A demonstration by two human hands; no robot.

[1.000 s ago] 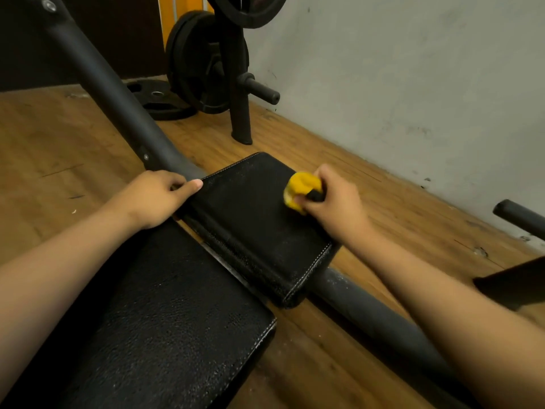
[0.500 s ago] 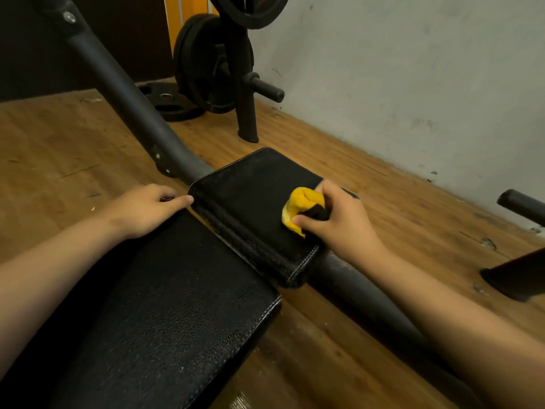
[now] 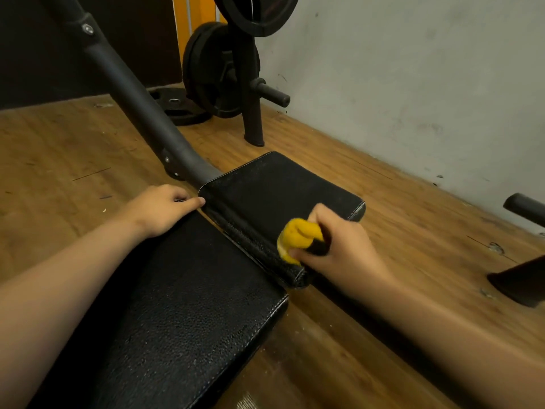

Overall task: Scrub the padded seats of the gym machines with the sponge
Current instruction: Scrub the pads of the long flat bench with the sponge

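The wooden floor [image 3: 73, 149] fills most of the view and meets a grey wall [image 3: 413, 69] at the right. The large seat pad [image 3: 182, 305], black and textured, occupies the lower centre. Just beyond its far edge lies the small seat pad [image 3: 274, 187], black with pale stitching. A dark frame tube [image 3: 132, 93] rises from the small pad's far left corner toward the upper left. Weight plates [image 3: 215, 69] hang on an upright rack near the wall. The left hand [image 3: 162, 209] rests on the far corner of the large seat pad. Its fingers are curled over the edge and its thumb tip touches the small seat pad. Whether this grip clamps the edge cannot be determined. The right hand [image 3: 342, 249] is at the near right corner of the small seat pad. Its grip is clenched around the sponge [image 3: 298, 234], yellow with a dark layer, which is pressed against that corner's near edge.
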